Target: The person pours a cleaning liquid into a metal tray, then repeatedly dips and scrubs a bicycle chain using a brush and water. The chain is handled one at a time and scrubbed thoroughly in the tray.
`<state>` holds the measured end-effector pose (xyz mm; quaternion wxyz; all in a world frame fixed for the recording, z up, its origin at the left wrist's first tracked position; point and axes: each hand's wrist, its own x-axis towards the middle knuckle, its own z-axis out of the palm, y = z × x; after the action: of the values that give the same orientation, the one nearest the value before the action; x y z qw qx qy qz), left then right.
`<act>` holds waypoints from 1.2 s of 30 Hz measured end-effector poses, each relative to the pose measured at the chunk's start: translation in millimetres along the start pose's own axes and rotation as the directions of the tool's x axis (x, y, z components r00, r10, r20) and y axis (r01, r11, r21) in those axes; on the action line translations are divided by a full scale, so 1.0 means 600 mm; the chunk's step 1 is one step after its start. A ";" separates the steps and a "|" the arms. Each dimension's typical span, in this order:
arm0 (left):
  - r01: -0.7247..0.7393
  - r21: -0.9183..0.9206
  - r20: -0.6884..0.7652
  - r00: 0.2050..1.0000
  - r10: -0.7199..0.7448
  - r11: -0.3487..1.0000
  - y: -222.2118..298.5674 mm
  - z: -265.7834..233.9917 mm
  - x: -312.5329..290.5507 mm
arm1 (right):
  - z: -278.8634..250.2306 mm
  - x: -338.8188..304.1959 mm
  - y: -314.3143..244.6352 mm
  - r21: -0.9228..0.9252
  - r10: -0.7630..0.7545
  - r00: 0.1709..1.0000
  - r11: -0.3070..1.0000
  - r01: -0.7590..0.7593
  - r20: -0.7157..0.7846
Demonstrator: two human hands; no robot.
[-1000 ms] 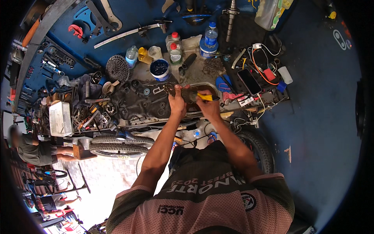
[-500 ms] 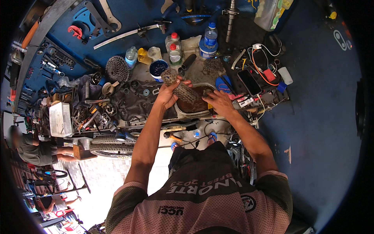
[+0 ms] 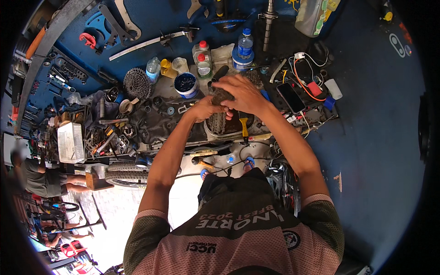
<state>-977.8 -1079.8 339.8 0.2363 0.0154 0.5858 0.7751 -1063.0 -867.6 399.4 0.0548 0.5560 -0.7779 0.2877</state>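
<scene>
Over the tray, my left hand (image 3: 207,110) is closed round a dirty, bunched bicycle chain (image 3: 217,123), whose strands hang down into the tray. My right hand (image 3: 245,94) reaches across from the right, its fingers bent over a dark brown, sponge-like lump (image 3: 222,97) pressed against the chain's upper part. That hand hides most of the lump, so its kind is unclear. The metal tray (image 3: 221,136) holds brown liquid, partly covered by hands and chain. A yellow-handled brush (image 3: 244,130) leans at the tray's right side, close below my right hand.
Behind the tray stand a blue-filled tub (image 3: 186,85), red-capped bottles (image 3: 203,64) and a water bottle (image 3: 245,45) on a blue-rimmed tub. A cassette (image 3: 137,83) is at the left, a phone (image 3: 290,96) with cables at the right. A person (image 3: 39,174) is at far left.
My right hand has risen from the tray's right side and moved left onto the bunched chain. The chain's upper part is now covered, and the left hand has shifted slightly right.
</scene>
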 end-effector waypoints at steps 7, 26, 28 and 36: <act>0.037 0.349 0.020 0.999 -0.047 0.936 0.023 0.000 0.006 | -0.014 0.025 0.007 0.054 0.025 0.990 0.998 -0.033 0.141; -0.068 0.151 -0.026 0.997 0.073 0.986 0.033 -0.004 -0.010 | 0.009 -0.010 0.023 0.578 0.357 0.895 0.685 -0.444 0.266; -0.076 0.164 -0.038 0.996 0.083 0.984 0.038 0.011 -0.003 | -0.001 -0.008 0.027 0.455 0.400 0.885 0.759 -0.466 0.238; -0.252 0.142 -0.075 0.962 0.264 0.957 -0.015 0.029 0.020 | -0.095 0.055 -0.053 -0.105 0.133 0.971 0.988 -0.114 0.198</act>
<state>-980.0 -1057.5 333.8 0.1039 0.0709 0.6388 0.7590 -1060.5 -872.7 472.2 -0.0176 0.5297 -0.8251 0.1956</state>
